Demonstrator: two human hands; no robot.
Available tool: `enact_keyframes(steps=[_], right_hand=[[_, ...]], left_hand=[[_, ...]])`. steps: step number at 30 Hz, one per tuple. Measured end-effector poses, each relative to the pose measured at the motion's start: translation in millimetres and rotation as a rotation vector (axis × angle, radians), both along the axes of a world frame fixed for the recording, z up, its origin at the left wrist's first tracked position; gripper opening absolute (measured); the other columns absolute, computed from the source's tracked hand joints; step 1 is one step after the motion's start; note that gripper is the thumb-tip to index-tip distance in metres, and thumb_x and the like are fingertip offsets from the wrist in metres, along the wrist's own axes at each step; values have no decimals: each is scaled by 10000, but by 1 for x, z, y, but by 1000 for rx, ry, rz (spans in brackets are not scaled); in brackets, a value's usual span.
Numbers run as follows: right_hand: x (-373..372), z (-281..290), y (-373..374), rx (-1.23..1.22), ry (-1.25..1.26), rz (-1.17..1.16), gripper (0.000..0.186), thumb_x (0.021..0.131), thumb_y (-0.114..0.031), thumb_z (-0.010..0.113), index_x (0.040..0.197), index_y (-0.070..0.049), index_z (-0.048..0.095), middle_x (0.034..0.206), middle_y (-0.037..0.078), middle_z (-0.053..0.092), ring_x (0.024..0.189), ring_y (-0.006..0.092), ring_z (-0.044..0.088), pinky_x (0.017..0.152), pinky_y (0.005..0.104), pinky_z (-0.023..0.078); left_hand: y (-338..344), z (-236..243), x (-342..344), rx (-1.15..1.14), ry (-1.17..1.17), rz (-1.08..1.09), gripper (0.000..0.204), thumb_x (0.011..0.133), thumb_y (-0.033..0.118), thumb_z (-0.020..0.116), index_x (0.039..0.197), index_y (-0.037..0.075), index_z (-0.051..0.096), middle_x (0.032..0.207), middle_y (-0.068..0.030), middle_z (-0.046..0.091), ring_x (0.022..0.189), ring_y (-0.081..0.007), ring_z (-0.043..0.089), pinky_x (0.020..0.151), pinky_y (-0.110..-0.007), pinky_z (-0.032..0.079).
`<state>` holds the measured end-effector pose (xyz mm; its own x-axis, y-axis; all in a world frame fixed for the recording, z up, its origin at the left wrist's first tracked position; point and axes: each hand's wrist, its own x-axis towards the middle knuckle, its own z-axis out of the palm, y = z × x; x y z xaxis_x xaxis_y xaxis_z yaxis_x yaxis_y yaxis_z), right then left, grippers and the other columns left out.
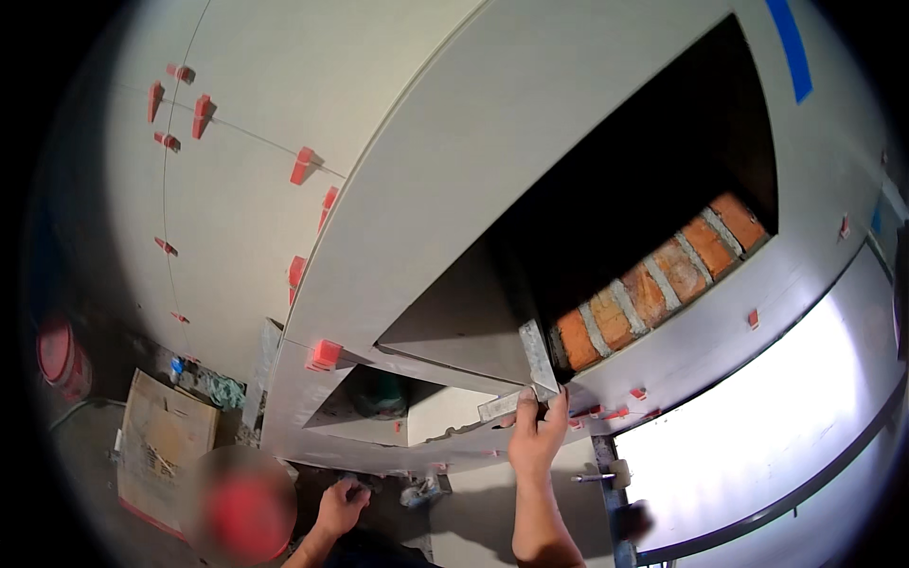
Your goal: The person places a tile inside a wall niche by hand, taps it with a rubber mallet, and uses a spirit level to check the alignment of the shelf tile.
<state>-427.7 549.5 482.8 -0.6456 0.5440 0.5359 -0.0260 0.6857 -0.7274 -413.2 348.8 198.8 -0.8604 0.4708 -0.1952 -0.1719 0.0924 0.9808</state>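
My right hand point(538, 435) grips a dusty metal square point(534, 355) at the lower inner corner of the large dark recess in the tiled wall point(492, 142). One leg runs up along the recess's side, the other lies along the chipped lower edge. Inside the recess a row of orange bricks point(682, 276) with grey mortar shows. A smaller niche point(445, 417) with a dark green object sits just left of the square. My left hand point(341, 509) hangs low, fingers curled; I cannot make out what, if anything, is in them.
Red tile levelling wedges point(301, 168) dot the tiled surfaces. At lower left lie a red bucket point(59, 352), a flattened carton point(166, 426) and a blurred red round thing point(237, 511). A strip of blue tape point(791, 47) is at upper right, a bright panel point(739, 398) at lower right.
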Motion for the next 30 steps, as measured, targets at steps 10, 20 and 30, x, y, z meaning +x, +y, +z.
enact_keyframes(steps=[10,20,30], right_hand=[[-1,-2,-5,190,-28,-52,232,971,-82,530,1176,21,494,813,55,572,535,105,528,510,242,437],[-2,-5,-2,111,-21,2,226,967,-34,521,1181,27,480,838,59,568,573,100,536,512,236,447],[-3,-2,-8,146,-38,-19,229,956,-28,532,1168,41,478,854,78,583,578,113,565,501,240,481]], left_hand=[[48,114,-56,292,145,-102,230,881,211,679,985,9,643,832,-158,672,715,-271,653,664,-334,509],[55,72,-34,230,94,-146,184,893,147,683,989,-3,636,795,-98,653,716,-110,582,688,-276,494],[45,64,-37,212,46,-74,243,855,208,700,964,-1,640,819,-174,682,724,-267,677,681,-346,516]])
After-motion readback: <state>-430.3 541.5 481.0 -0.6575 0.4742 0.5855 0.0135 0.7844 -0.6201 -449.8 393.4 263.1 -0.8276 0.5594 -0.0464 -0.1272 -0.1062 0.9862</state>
